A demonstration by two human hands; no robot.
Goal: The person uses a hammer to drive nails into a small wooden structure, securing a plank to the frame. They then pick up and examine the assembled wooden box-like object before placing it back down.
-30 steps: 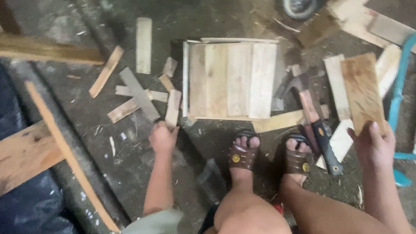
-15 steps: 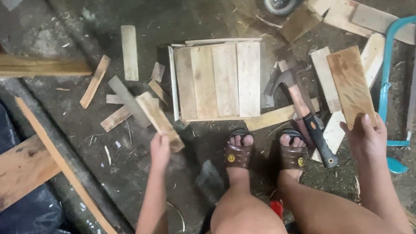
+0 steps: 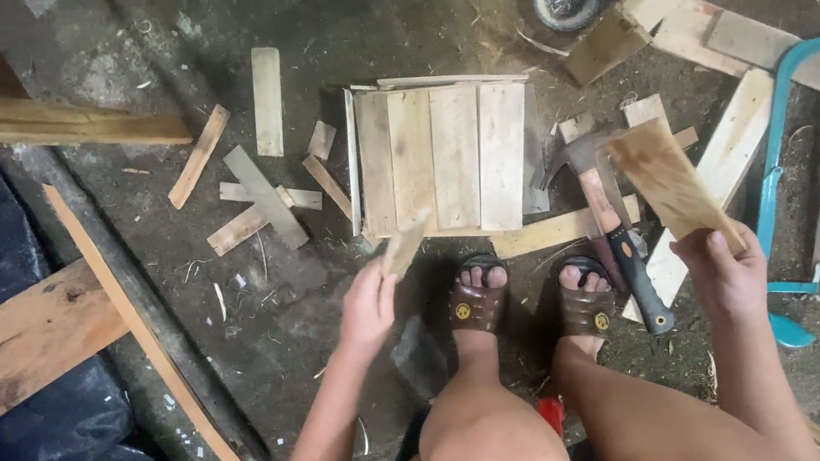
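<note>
Since the earlier frame, both pieces of wood have been lifted off the floor point(image 3: 312, 12) and drawn in towards the body. At the left, a small pale wood strip point(image 3: 403, 243) is pinched in the closed fingers of the left hand point(image 3: 369, 308), its end held just before the slatted panel point(image 3: 445, 158) of smooth, light boards. Beside the sandalled feet a hammer point(image 3: 618, 232) is laid. At the right, a broader, rough-grained brown board point(image 3: 671, 183) is gripped by the right hand point(image 3: 726, 277), tilted.

Rough pale wood panel point(image 3: 445, 158) — matt, unfinished — beside a glossy black-handled metal hammer point(image 3: 615, 227).
</note>
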